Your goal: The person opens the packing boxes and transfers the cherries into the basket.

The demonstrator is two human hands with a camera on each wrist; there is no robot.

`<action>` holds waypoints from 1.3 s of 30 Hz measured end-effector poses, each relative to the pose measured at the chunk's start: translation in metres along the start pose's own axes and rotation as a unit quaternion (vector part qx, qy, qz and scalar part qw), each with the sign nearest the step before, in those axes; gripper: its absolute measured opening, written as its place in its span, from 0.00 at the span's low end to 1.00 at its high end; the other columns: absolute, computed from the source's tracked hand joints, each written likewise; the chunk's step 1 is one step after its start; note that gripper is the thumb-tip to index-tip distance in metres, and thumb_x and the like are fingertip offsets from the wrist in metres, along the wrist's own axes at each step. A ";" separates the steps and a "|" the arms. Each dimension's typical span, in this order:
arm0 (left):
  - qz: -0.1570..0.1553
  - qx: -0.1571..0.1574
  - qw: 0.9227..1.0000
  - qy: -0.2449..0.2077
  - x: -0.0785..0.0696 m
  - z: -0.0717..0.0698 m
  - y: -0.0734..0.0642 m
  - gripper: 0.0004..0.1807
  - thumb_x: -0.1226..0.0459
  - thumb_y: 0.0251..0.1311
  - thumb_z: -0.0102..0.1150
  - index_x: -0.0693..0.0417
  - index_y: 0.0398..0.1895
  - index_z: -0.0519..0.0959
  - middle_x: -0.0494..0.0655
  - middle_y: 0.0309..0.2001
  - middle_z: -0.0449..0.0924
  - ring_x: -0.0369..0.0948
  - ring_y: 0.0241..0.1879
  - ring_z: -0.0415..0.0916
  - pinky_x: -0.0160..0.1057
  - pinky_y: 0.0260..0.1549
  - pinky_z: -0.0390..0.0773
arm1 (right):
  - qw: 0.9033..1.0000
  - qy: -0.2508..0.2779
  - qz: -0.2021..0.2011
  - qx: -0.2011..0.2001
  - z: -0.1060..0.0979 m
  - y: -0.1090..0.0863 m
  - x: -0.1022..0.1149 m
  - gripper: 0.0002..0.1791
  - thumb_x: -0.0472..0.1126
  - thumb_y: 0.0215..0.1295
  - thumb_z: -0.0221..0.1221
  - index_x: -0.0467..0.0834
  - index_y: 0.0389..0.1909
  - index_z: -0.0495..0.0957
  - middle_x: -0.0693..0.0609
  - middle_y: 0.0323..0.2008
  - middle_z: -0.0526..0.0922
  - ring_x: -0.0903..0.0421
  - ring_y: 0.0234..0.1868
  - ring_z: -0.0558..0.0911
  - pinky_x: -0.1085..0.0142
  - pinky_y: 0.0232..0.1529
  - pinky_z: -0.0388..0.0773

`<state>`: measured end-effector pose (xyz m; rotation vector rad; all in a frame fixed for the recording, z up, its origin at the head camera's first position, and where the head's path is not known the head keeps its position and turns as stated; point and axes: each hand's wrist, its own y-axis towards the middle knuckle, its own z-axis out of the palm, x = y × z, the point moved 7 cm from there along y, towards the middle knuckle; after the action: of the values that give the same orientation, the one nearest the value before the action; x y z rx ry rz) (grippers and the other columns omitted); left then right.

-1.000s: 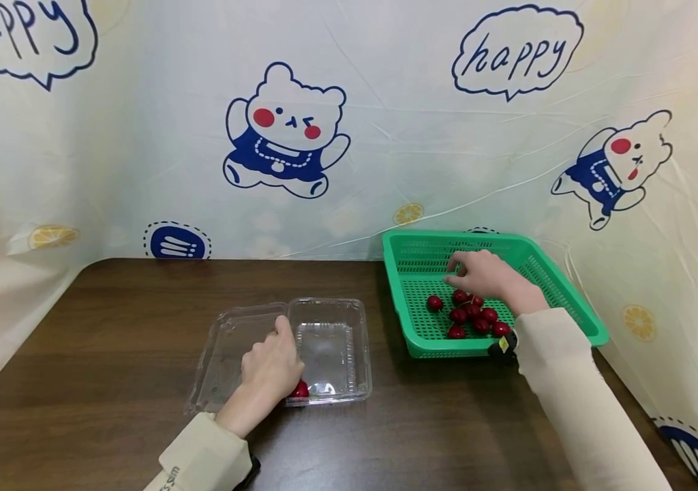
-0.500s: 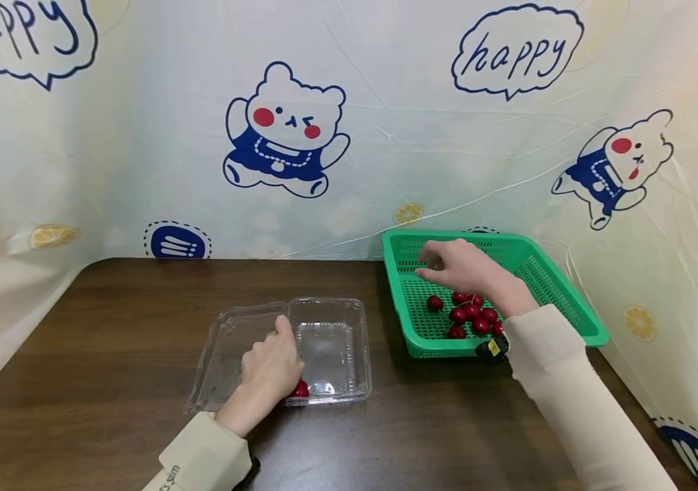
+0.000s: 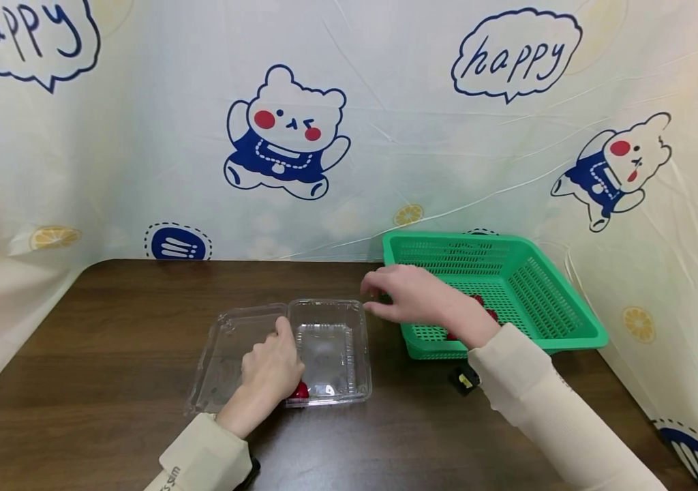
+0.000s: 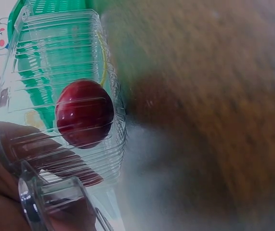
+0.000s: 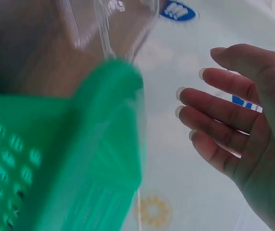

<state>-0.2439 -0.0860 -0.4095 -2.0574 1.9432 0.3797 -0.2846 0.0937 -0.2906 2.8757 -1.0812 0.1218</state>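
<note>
My left hand (image 3: 272, 365) grips the wall of a clear plastic clamshell box (image 3: 358, 354), at the side where its lid (image 3: 226, 341) lies folded open to the left. Inside, by the near wall and partly behind the hand, is a dark red cherry (image 3: 300, 391). The left wrist view shows that cherry (image 4: 84, 114) through the ribbed plastic, with a thin stem. My right hand (image 3: 410, 296) hovers between the box and the green basket (image 3: 545, 307), fingers loosely bent. In the right wrist view the palm (image 5: 262, 130) holds nothing.
Several cherries (image 3: 478, 300) lie in the basket, mostly hidden by my right forearm. The basket's near left rim passes beneath that arm. A patterned white sheet (image 3: 386, 157) hangs behind the dark wooden table (image 3: 110, 368).
My right hand has moved left and toward me, from above the cherries in the basket to past its left rim. The left hand, the box and its cherry have stayed put.
</note>
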 end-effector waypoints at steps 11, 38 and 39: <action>0.001 -0.002 1.000 0.001 0.000 0.000 0.000 0.18 0.65 0.54 0.55 0.62 0.44 0.61 0.57 0.30 0.77 0.57 0.25 0.79 0.52 0.22 0.74 | 0.998 -0.029 -0.040 0.033 0.036 0.013 0.036 0.12 0.49 0.67 0.60 0.48 0.46 0.81 0.52 0.42 0.86 0.59 0.38 0.83 0.66 0.39 0.80; -0.006 0.004 1.000 0.005 -0.001 0.001 0.000 0.21 0.63 0.55 0.59 0.61 0.44 0.61 0.58 0.31 0.78 0.58 0.26 0.79 0.53 0.23 0.73 | 0.992 -0.002 -0.057 0.110 0.112 0.028 0.073 0.18 0.63 0.66 0.57 0.53 0.39 0.81 0.60 0.35 0.85 0.65 0.32 0.82 0.68 0.36 0.78; -0.007 0.005 1.000 0.006 -0.001 0.001 0.000 0.21 0.63 0.54 0.60 0.61 0.45 0.61 0.58 0.31 0.78 0.58 0.26 0.79 0.53 0.23 0.73 | 0.993 -0.002 -0.057 0.107 0.113 0.029 0.074 0.18 0.63 0.65 0.57 0.53 0.39 0.81 0.60 0.34 0.85 0.65 0.32 0.82 0.68 0.36 0.78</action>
<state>-0.2442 -0.0851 -0.4100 -2.0709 1.9328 0.3547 -0.2425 0.0138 -0.3947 3.1208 -0.9558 0.2387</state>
